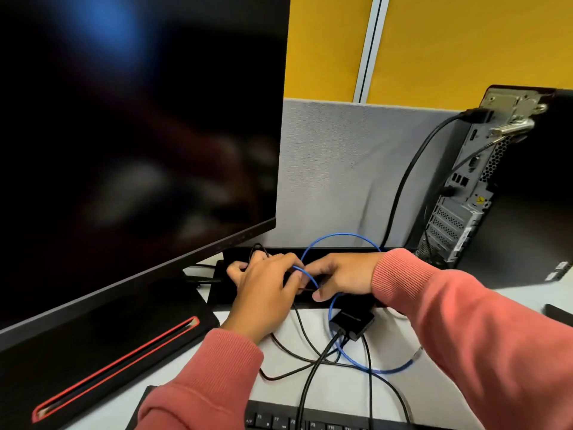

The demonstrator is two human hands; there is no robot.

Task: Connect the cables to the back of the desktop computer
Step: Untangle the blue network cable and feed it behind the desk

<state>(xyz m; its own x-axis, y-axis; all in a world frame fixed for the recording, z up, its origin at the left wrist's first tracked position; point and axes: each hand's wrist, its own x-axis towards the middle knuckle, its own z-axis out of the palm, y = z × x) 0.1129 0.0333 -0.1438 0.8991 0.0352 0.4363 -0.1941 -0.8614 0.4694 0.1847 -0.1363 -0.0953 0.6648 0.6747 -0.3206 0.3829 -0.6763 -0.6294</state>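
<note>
Near bench back edge: both hands, left and right, fingers curled, pinch blue cable. Keyboard F-key legends blurred. Monitor blocks left; computer right.

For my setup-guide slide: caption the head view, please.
Both hands, left and right, untangle a blue network cable beside the desktop computer.

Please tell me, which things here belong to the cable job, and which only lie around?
Belonging to the job:
- thin blue cable, held by both hands
- black desktop computer tower, rear panel
- loose black cables
- small black adapter box

Only lying around:
- large dark monitor
- black keyboard
- yellow partition wall
</note>
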